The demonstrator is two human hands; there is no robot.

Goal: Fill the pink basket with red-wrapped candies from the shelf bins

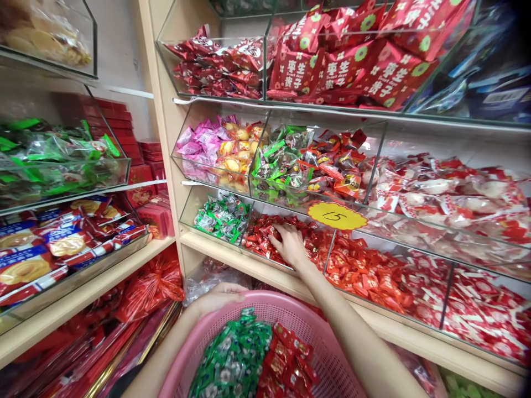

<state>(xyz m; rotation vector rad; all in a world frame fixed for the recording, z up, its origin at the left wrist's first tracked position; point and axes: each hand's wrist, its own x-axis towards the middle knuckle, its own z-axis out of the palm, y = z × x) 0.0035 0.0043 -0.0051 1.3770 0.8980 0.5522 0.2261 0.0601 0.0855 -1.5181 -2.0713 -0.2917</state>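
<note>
A pink perforated basket sits low in the view, holding green-wrapped candies on its left side and red-wrapped candies beside them. My left hand grips the basket's far left rim, its fingers partly hidden behind it. My right hand reaches over the front of a clear bin on the lowest shelf row, its fingers apart and touching the dark red wrapped candies. Left of that bin's contents are green and white candies; brighter red candies fill the bin to the right.
Wooden shelving with glass-fronted bins of packaged snacks rises ahead. A yellow price tag marked 15 hangs above the right hand. Another shelf at left holds blue and white packets. Below it lies a red plastic bag.
</note>
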